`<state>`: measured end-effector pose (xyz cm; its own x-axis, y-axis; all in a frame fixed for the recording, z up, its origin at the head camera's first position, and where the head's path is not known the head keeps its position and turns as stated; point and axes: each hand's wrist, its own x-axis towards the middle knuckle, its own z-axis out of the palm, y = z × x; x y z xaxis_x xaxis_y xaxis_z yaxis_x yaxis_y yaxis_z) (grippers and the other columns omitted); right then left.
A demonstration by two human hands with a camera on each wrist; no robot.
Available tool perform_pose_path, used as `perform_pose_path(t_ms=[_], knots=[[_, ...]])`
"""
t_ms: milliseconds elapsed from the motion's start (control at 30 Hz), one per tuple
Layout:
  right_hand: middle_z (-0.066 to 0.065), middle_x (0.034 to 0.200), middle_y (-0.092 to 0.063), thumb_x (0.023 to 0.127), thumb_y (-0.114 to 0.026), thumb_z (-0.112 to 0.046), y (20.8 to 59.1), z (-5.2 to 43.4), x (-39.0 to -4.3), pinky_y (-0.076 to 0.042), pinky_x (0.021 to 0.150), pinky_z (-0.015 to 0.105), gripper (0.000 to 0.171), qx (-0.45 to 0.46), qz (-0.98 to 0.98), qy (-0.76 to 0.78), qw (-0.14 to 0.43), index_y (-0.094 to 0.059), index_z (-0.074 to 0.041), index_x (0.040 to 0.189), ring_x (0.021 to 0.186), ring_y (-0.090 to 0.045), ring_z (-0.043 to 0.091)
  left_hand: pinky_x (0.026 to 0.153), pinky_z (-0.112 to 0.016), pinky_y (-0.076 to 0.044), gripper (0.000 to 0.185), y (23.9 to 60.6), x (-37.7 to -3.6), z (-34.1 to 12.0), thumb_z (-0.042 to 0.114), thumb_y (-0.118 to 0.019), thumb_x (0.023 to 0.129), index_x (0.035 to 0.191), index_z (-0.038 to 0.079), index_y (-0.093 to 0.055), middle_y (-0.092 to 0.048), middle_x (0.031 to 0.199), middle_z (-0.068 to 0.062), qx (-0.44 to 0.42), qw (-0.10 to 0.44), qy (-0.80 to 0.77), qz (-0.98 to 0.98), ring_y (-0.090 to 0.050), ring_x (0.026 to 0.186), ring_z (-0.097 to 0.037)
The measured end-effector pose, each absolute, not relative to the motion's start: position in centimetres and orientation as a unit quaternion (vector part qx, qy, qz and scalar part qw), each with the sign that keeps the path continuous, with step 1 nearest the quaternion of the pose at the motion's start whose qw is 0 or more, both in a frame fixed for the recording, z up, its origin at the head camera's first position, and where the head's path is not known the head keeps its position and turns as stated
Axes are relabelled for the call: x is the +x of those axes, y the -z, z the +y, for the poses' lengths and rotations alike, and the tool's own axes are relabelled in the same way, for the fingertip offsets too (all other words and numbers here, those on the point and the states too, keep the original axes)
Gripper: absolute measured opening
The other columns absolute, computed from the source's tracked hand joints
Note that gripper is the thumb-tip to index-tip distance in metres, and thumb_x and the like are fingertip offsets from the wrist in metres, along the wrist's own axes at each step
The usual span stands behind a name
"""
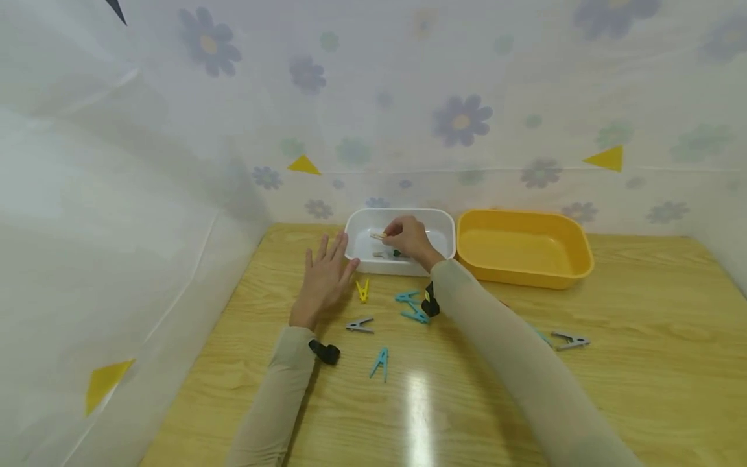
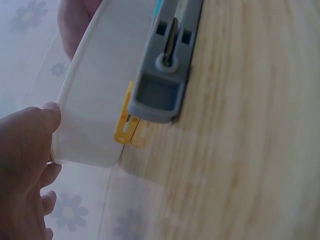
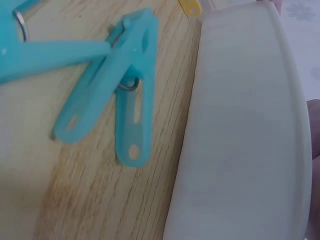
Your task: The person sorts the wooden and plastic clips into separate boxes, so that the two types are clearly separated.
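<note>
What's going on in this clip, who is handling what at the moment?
A person works at a wooden table strewn with clothespins. The right hand is over the white tub, pinching a pale clothespin inside it. The left hand lies flat with straight fingers against the tub's near left corner. A yellow clothespin, teal clothespins and a grey clothespin lie in front of the tub. The yellow tub beside it looks empty.
</note>
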<state>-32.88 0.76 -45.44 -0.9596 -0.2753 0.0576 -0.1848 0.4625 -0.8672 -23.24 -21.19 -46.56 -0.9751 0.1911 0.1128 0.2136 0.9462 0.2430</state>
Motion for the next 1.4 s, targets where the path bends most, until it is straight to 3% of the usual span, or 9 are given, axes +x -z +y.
perform_pose_path(t_ms=[500,667,1000,1400], knots=[[0.014,0.101,-0.072,0.092,-0.076,-0.009,45.3,1.7,-32.6,-0.054,0.082,0.038,0.014,-0.128,0.860,0.490,0.057,-0.074,-0.001,0.104,0.092,-0.065,0.027,0.121,-0.066,-0.002,0.071,46.5,-23.0,-20.4,0.054,-0.024,0.110,0.166,0.012,-0.011,-0.013,0.172,-0.005,-0.103,0.039,0.134,-0.985,0.002,0.157,-0.031],[0.014,0.102,-0.072,0.093,-0.074,-0.009,44.2,2.4,-31.8,-0.056,0.081,0.039,0.015,-0.149,0.852,0.500,0.051,-0.074,0.000,0.106,0.092,-0.067,0.028,0.122,-0.064,0.002,0.071,46.5,-23.1,-20.6,0.054,-0.024,0.110,0.166,0.012,-0.012,-0.013,0.172,-0.005,-0.101,0.043,0.138,-0.984,0.003,0.157,-0.031],[0.013,0.106,-0.072,0.096,-0.072,-0.012,42.6,4.6,-30.1,-0.056,0.091,0.043,0.019,-0.201,0.841,0.501,0.029,-0.074,0.000,0.110,0.097,-0.068,0.028,0.122,-0.060,0.007,0.071,46.6,-23.2,-21.1,0.055,-0.021,0.110,0.166,0.014,-0.006,-0.010,0.172,-0.004,-0.100,0.037,0.136,-0.985,0.006,0.157,-0.029],[0.012,0.107,-0.072,0.095,-0.075,-0.013,41.0,8.2,-26.5,-0.057,0.086,0.042,0.017,-0.227,0.815,0.533,-0.002,-0.074,-0.004,0.109,0.095,-0.068,0.027,0.122,-0.061,0.005,0.073,46.6,-23.3,-21.3,0.057,-0.021,0.110,0.166,0.013,-0.008,-0.008,0.172,-0.002,-0.101,0.035,0.133,-0.985,0.005,0.157,-0.030]])
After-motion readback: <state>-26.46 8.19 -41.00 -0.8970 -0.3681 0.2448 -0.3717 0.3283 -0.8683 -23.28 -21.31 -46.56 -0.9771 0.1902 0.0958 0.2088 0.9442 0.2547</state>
